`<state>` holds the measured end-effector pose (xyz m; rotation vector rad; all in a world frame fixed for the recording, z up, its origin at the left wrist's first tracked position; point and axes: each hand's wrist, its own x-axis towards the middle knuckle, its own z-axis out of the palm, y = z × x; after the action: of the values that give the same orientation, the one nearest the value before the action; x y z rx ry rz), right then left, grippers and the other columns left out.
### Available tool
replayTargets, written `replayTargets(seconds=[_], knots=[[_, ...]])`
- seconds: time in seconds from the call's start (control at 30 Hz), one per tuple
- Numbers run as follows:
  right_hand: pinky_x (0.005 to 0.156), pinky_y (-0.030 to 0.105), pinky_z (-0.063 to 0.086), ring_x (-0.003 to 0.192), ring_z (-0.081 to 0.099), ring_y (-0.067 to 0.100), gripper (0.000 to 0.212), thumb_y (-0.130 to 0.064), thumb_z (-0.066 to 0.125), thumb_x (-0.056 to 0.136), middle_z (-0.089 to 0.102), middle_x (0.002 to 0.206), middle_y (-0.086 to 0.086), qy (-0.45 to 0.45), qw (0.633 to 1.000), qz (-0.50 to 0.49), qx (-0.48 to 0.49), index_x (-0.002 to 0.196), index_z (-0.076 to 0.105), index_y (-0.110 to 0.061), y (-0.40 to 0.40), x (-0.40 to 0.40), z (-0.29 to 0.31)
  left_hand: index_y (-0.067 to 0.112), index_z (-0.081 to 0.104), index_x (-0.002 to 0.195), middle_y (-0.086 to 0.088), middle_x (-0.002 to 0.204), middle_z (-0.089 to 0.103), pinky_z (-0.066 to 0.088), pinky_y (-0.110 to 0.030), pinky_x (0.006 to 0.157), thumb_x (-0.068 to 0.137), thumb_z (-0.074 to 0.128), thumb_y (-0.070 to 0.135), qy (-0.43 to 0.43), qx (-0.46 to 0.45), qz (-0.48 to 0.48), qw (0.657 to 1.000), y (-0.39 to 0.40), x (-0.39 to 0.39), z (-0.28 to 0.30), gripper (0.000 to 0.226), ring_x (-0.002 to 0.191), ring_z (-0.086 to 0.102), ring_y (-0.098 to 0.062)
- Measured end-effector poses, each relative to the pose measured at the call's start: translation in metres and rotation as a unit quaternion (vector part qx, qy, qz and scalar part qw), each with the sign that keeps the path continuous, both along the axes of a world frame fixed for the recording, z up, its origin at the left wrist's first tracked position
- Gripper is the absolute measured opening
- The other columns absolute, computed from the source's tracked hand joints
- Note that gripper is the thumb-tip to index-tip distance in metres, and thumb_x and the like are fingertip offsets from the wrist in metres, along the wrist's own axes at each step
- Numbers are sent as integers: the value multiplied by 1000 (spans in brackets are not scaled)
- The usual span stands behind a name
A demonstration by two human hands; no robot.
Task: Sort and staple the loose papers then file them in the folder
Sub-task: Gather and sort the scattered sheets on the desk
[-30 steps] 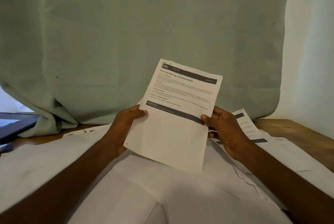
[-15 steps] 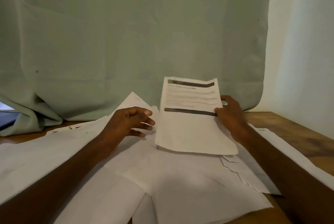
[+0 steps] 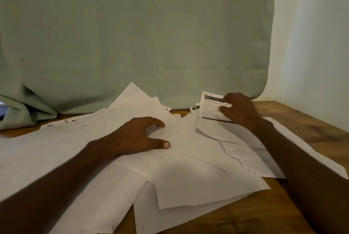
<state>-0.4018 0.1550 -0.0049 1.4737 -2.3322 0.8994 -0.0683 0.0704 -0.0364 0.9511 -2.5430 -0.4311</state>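
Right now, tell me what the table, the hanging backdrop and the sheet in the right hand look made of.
Table: wood, brown with visible grain, dull sheen.
Backdrop: pale green cloth, matte; it folds and bunches at the left.
Printed sheet: thin white paper, matte; it bends in the right hand.

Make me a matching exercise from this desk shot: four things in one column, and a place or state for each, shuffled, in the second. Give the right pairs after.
Things
1. left hand
2. right hand
3. printed sheet
4. green curtain

Places or states
A. hangs behind the table, its left end bunched on the wood
B. held up at the far right of the table, printed side towards the camera
C. rests on the spread blank papers, gripping nothing
D. grips a sheet by its top right corner

Pairs: 1-C, 2-D, 3-B, 4-A
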Motion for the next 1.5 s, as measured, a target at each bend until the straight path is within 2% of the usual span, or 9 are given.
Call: replayTargets(seconds=[0.13,0.33,0.5,0.77,0.9,1.03,1.23,1.4,1.5], knots=[[79,27,42,85,55,1,21,-44,75,87,66,103,-12,15,979,189,81,102,72,-29,-10,37,-7,40,64,127,25,129,58,37,-21,100,75,81,61,7,-5,3,1000,-2,-1,-1,59,122,51,1],[92,35,50,101,59,13,13,-37,73,89,65,105,-11,37,972,185,140,100,72,-31,-17,44,-23,46,59,128,28,126,59,43,-36,108,60,56,93,9,-9,18,1000,1,-3,-7,83,120,54,-1],[89,31,49,99,60,13,14,-33,77,87,69,105,-8,42,970,183,152,100,74,-29,-17,39,-17,50,53,133,28,139,48,37,-47,109,69,36,98,-74,-73,33,994,6,-7,-8,82,129,48,-4],[82,26,47,86,58,2,17,-19,74,87,71,106,-10,78,965,225,114,101,74,-29,-12,39,-17,42,52,137,20,115,63,47,-37,99,92,65,37,42,-92,36,994,8,-3,-5,47,107,61,-9],[69,12,36,77,54,-7,18,-40,76,88,65,100,-19,75,950,286,98,105,74,-34,-10,71,-12,37,56,136,16,128,60,43,-38,101,93,57,65,-13,-111,76,991,10,-6,-4,52,121,55,-12],[81,22,42,83,53,-2,39,-52,72,88,64,115,-15,69,944,273,170,124,64,-38,-10,90,-13,32,64,130,9,131,55,40,-40,98,81,45,88,-66,-111,110,985,12,-11,-5,77,125,46,-15],[84,24,51,92,63,8,34,-44,75,89,65,121,-15,22,948,283,144,121,64,-41,-14,103,-22,35,63,121,11,126,55,40,-42,102,75,54,88,-31,-79,115,990,10,-12,-5,71,123,46,-12],[76,17,44,92,64,7,29,-42,73,91,63,119,-18,3,943,303,134,119,66,-41,-15,113,-28,38,62,95,15,112,62,44,-43,103,85,70,63,6,-62,111,992,12,-14,-4,28,108,54,-11],[80,17,49,95,65,8,29,-32,74,91,66,119,-15,-36,943,314,108,119,68,-37,-13,113,-27,38,63,111,15,120,63,44,-43,104,81,62,76,-13,-55,97,994,16,-19,-6,48,109,56,-11]])
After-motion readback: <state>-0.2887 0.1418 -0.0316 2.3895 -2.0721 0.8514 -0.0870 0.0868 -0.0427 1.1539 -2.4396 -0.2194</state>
